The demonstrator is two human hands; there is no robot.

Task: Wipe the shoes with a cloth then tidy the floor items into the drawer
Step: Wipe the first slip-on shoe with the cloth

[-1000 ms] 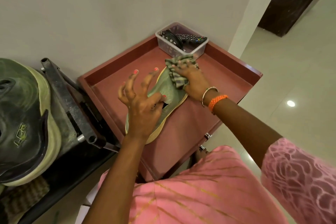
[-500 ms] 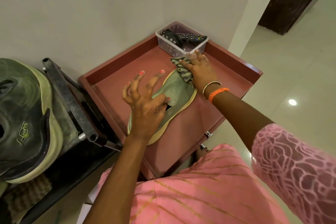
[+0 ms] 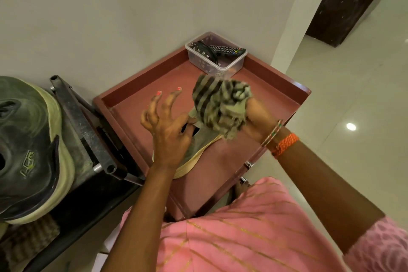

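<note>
A grey-green shoe (image 3: 202, 147) with a cream sole lies on the reddish-brown cabinet top (image 3: 223, 174). My left hand (image 3: 167, 130) holds it by the opening, thumb inside, the other fingers spread upward. Just above the shoe's toe end, my right hand (image 3: 257, 117) grips a bunched striped cloth (image 3: 219, 106), palm turned up. The cloth hides the front of the shoe. A second, larger dark shoe (image 3: 28, 152) with a pale sole sits on a black rack at the left.
A clear plastic box (image 3: 217, 57) with a remote control and dark items stands at the cabinet's back corner by the wall. The black metal rack (image 3: 88, 130) adjoins the cabinet's left side. Glossy tiled floor (image 3: 353, 95) extends to the right. Drawer knobs (image 3: 248, 164) show on the cabinet front.
My right hand has lifted the cloth off the shoe's toe and turned it palm up, bunching the cloth. My left hand stays on the shoe.
</note>
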